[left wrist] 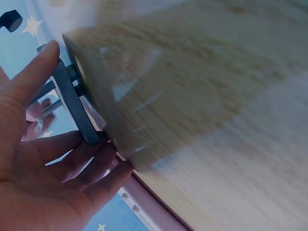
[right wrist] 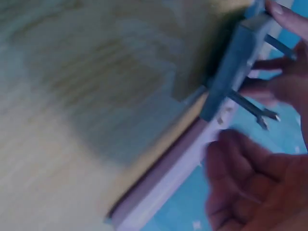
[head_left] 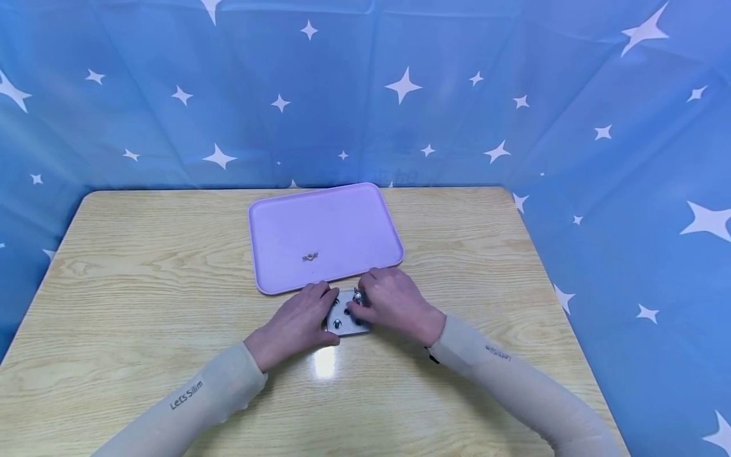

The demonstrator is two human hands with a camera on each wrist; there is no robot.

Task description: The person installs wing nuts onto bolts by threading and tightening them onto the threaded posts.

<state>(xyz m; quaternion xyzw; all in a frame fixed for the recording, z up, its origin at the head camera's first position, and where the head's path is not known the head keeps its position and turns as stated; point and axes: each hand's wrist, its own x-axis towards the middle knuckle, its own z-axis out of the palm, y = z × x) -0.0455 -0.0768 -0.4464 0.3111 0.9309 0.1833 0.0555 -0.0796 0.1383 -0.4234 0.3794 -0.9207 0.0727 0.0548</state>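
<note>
A grey metal plate stands just in front of the tray, with several threaded bolts rising from it. My left hand grips the plate by opposite edges, thumb on the near edge and fingers at the far one. In the left wrist view, bolt heads show under the plate. A wing nut sits near the top of one bolt. My right hand is around that bolt in the head view. The right wrist view has its blurred, loosely bent fingers beside the wing nut, a gap between them.
A lilac tray lies behind the plate, holding small metal wing nuts toward its front. The wood-grain table reaches back to a blue star-printed curtain.
</note>
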